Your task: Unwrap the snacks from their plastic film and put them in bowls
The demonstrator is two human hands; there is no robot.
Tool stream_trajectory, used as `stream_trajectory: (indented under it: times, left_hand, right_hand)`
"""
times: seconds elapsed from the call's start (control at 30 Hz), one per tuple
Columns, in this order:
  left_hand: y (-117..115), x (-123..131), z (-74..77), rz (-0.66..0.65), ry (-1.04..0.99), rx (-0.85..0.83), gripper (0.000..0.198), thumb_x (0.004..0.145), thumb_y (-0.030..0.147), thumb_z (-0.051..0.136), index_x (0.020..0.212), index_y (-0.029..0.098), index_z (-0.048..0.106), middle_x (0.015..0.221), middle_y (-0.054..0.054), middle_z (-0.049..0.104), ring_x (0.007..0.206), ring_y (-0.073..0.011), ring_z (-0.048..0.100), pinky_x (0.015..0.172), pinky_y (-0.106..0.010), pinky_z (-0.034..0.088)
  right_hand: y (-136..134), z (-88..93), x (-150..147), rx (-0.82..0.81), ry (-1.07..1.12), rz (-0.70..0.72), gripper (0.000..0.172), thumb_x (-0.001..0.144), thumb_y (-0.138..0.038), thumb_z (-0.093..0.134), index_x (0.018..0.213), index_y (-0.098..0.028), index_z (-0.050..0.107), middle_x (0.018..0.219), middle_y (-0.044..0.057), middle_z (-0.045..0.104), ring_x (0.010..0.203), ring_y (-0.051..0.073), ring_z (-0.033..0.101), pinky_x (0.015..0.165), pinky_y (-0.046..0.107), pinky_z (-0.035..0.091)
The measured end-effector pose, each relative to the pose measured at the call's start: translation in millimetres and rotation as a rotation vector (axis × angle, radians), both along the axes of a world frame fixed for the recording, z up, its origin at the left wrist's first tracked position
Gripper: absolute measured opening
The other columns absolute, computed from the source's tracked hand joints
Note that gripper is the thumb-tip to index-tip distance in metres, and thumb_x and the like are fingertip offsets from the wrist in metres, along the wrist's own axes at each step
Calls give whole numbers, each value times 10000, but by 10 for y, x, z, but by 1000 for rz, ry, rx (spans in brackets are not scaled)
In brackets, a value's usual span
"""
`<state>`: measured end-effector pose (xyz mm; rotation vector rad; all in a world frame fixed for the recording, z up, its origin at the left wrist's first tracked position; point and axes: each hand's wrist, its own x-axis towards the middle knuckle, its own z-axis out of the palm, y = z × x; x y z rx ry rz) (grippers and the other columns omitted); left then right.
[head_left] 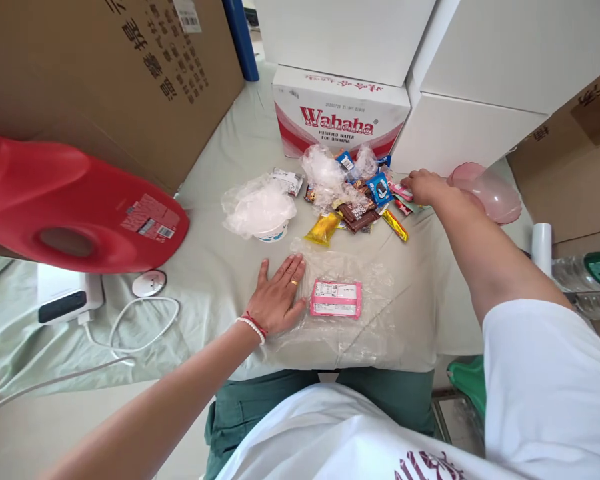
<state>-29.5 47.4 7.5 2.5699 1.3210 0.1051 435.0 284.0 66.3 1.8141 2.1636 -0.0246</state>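
My left hand (279,297) lies flat with its fingers stretched out, pressing the left edge of a clear plastic bag (375,327) to the cloth. A pink-and-white snack packet (335,299) rests on that bag, just right of the thumb. At the right edge of a heap of wrapped snacks, my right hand (423,187) has its fingers closed on a small pink packet (401,192), partly hidden by them. Around it lie a blue packet (379,189), brown packets (359,215), a yellow packet (323,229) and a thin yellow stick packet (395,225).
Crumpled clear plastic (325,170) covers part of the heap. Left of it stands a plastic-covered tub (273,230). A Wahaha box (343,117) is behind, a pink translucent bowl (490,197) at right. A red jug (100,207), white power bank (70,293) and cable (145,300) occupy the left.
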Motion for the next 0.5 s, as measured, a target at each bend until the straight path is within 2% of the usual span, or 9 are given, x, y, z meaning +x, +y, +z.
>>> stream_trajectory:
  times: [0.1,0.17,0.3,0.37,0.43,0.5]
  left_hand:
    - [-4,1,-26,0,-1,46,761,986,442,371,1667,124,253,1724,-168,233,1594,-358,279,1283,-662,-40]
    - [-13,15,-35,4,0,76,769,985,460,392,1665,124,262,1719,-171,251,1583,-373,303,1285,-667,-14]
    - [-46,50,-20,13,-5,90,775,987,479,418,1664,133,267,1720,-163,256,1584,-361,304,1293,-654,-2]
    - [-56,59,-8,18,-11,80,769,997,491,407,1664,135,266,1725,-157,240,1595,-343,284,1295,-646,-14]
    - [-55,61,-4,24,-14,69,760,1007,500,390,1663,138,266,1729,-153,226,1603,-330,264,1295,-644,-20]
    - [-51,59,-10,30,-13,62,742,1016,489,368,1662,138,268,1731,-151,223,1607,-322,256,1293,-648,-17]
  right_hand:
    - [-152,140,22,-4,-97,-9,615,826,-228,745,1424,-158,623,1365,202,591,1255,357,502,994,447,411]
    - [-262,297,-8,-26,-119,-38,641,805,-241,773,1410,-97,615,1343,223,595,1215,336,509,955,400,404]
    - [-555,668,-171,29,-89,-124,583,860,-362,765,1280,21,641,1233,285,627,1078,288,541,843,369,380]
    - [-795,840,-318,67,-14,-207,501,879,-401,741,1192,-15,673,1104,247,673,923,244,566,764,360,374]
    - [-1120,962,-548,42,129,-268,402,874,-409,734,1123,-97,685,968,163,694,777,205,561,700,341,371]
    - [-1509,996,-889,-29,263,-131,342,836,-385,771,1069,-152,678,956,115,689,775,204,571,700,324,391]
